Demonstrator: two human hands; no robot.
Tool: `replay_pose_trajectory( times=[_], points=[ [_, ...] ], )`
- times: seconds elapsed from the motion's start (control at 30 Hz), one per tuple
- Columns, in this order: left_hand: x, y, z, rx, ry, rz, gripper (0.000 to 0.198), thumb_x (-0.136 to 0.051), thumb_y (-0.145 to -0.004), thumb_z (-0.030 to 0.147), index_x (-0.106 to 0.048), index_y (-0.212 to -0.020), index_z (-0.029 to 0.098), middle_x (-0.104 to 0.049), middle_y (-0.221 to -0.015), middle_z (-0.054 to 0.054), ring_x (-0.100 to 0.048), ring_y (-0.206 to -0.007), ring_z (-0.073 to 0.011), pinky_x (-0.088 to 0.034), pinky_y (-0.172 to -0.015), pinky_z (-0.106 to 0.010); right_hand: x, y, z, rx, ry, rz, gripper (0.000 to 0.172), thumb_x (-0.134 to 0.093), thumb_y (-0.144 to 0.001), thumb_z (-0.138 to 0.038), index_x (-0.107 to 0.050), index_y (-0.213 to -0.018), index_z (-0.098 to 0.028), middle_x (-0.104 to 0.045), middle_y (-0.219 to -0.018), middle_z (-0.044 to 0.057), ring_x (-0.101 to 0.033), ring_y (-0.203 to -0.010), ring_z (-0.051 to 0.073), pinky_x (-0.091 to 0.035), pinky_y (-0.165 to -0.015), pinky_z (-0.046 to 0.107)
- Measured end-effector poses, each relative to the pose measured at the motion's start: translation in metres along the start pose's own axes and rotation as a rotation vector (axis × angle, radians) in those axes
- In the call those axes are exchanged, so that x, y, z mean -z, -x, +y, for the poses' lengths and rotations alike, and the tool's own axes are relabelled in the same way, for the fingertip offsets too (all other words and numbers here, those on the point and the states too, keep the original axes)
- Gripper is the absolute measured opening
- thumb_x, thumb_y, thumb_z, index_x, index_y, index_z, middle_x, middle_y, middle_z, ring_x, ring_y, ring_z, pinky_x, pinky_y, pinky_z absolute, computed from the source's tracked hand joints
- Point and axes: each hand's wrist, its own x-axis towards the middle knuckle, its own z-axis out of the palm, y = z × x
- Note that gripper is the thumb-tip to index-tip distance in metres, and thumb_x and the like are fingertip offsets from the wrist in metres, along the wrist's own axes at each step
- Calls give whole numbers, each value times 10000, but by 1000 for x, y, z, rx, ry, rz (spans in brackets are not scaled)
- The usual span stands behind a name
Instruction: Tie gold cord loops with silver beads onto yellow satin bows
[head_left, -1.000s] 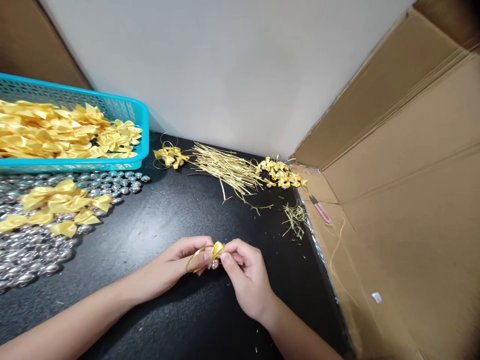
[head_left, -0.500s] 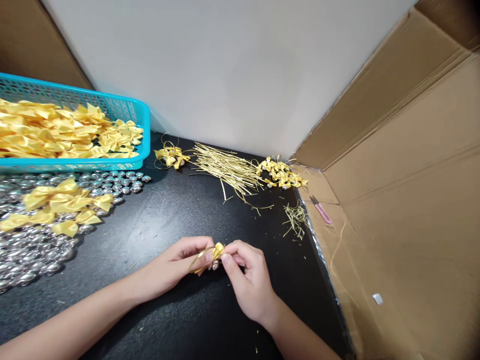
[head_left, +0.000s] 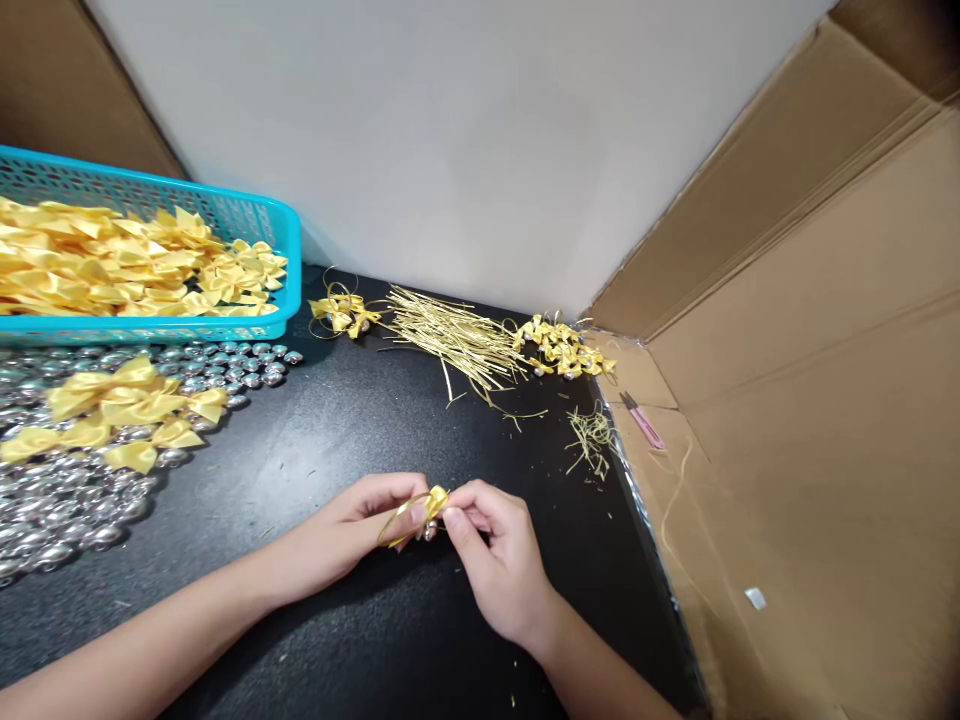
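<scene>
My left hand (head_left: 382,515) is closed, thumb and fingers pinching a yellow ribbon bow (head_left: 436,500). A loop of gold cord (head_left: 391,522) stands out from the bow across the left fingers. Just under the bow shows a small silver bell-like bead (head_left: 430,531), partly hidden. My right hand (head_left: 491,540) is pinched shut at the bow's right side, thumb against forefinger. What lies between those right fingertips is too small to make out. Both hands are just above the black table (head_left: 360,640).
Left: a turquoise basket (head_left: 292,270) of yellow bows, silver beads (head_left: 75,500) with bows on top. Behind: gold cord pieces (head_left: 457,335) between piles of finished-looking bows (head_left: 566,345) and looped bows (head_left: 345,312). Right: cord scraps (head_left: 592,440), pink thread snips (head_left: 643,420), cardboard wall (head_left: 825,330).
</scene>
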Motion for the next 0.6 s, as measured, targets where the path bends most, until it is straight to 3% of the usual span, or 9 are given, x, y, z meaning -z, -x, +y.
replay_pose_trajectory(
  times=[0.6],
  points=[
    [1, 0, 1, 11, -22, -20, 381, -550, -881, 521, -540, -715, 178, -448, -645, 47, -377, -609, -125, -300, -564, -242, 1, 1, -1, 35, 100, -11, 197, -506, -926, -195, -645, -789, -173, -664, -754, 41, -639, -718, 161, -497, -672, 261]
  ],
)
